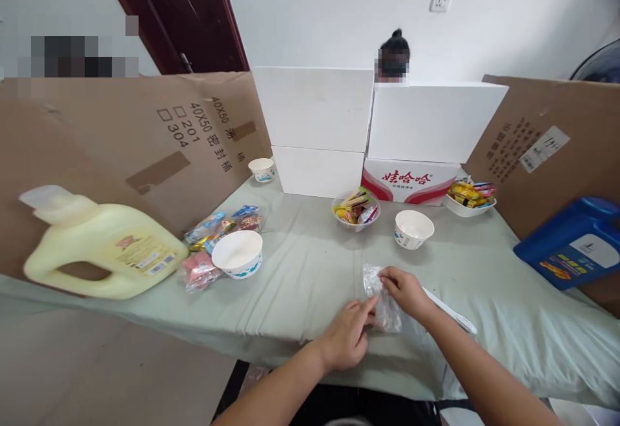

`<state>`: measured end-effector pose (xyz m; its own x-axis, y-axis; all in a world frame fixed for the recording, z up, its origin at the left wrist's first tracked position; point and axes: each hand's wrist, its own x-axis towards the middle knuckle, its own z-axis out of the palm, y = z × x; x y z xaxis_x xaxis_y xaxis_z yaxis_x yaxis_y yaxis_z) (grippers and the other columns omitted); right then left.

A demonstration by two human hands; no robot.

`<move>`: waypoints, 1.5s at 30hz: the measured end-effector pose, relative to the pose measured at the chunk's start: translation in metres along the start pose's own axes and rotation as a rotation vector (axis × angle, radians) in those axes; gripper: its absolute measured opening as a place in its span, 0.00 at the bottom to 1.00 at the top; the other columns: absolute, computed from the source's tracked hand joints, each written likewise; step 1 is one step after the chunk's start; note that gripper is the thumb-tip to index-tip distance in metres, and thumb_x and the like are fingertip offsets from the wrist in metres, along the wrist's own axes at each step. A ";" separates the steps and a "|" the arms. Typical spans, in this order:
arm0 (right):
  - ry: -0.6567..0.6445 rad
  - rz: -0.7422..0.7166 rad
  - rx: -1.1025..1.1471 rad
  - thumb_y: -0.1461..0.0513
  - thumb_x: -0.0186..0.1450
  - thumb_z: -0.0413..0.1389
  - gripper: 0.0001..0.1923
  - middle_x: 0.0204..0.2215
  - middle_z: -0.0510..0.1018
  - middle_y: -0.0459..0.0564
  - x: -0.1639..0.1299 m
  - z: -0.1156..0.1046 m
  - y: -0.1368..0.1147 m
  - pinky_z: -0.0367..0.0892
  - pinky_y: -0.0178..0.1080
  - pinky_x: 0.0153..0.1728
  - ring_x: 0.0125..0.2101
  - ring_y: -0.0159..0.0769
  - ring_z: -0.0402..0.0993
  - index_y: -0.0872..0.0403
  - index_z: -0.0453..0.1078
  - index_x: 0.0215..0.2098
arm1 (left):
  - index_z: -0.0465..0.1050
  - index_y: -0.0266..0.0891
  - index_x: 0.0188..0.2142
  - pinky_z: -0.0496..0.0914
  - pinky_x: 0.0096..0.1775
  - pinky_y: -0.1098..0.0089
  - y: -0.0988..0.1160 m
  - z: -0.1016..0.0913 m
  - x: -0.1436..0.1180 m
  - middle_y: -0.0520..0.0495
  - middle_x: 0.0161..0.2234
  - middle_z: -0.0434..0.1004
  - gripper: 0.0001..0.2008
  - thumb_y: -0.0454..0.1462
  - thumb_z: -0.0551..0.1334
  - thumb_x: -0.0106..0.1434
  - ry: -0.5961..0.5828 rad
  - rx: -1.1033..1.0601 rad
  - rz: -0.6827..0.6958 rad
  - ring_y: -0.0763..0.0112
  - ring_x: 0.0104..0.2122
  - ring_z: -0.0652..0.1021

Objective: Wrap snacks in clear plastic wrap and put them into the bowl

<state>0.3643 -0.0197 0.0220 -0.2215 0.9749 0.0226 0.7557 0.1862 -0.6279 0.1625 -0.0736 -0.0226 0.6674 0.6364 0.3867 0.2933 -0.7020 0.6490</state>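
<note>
A clear, crinkled plastic bag (390,317) lies near the front edge of the cloth-covered table. My right hand (405,290) pinches the bag near its upper part, thumb and fingers pressed together. From the left side, my left hand (345,337) grips the bag's edge, its index finger reaching over the plastic and the other fingers curled. Whatever the bag contains, if anything, I cannot make out. A white plastic utensil (453,311) lies partly behind my right wrist. Beyond my hands stands a white paper bowl (414,230) with a blue pattern.
Another paper bowl (237,255) stands left beside packaged snacks (199,270); a third (261,170) is farther back. A clear bowl of snacks (356,213) and a white dish of snacks (469,206) stand before white boxes (320,116). A yellow jug (104,245) and blue bottle (574,245) flank them.
</note>
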 end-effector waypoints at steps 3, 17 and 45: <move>0.044 0.089 -0.098 0.61 0.65 0.50 0.09 0.28 0.79 0.46 0.026 0.019 0.002 0.62 0.33 0.30 0.29 0.34 0.74 0.52 0.72 0.36 | 0.39 0.38 0.66 0.64 0.53 0.54 -0.001 0.000 0.001 0.44 0.44 0.77 0.45 0.25 0.54 0.50 0.014 -0.003 -0.028 0.58 0.47 0.72; 0.238 0.082 -0.477 0.62 0.71 0.44 0.10 0.32 0.75 0.49 0.015 0.056 -0.006 0.55 0.35 0.28 0.28 0.33 0.72 0.53 0.67 0.38 | 0.72 0.38 0.39 0.69 0.46 0.60 0.002 -0.012 0.028 0.43 0.38 0.72 0.08 0.34 0.55 0.64 0.152 0.298 -0.093 0.62 0.41 0.72; 0.234 -0.381 -0.415 0.61 0.69 0.49 0.16 0.46 0.75 0.55 -0.110 0.042 -0.009 0.66 0.44 0.46 0.45 0.41 0.71 0.53 0.66 0.54 | 0.72 0.43 0.50 0.58 0.57 0.57 -0.037 -0.026 0.052 0.46 0.55 0.71 0.18 0.40 0.64 0.60 -0.121 0.306 -0.068 0.59 0.56 0.67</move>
<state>0.3557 -0.1335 -0.0071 -0.4176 0.8228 0.3855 0.8376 0.5130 -0.1877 0.1691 -0.0060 -0.0096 0.7103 0.6552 0.2573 0.5193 -0.7345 0.4368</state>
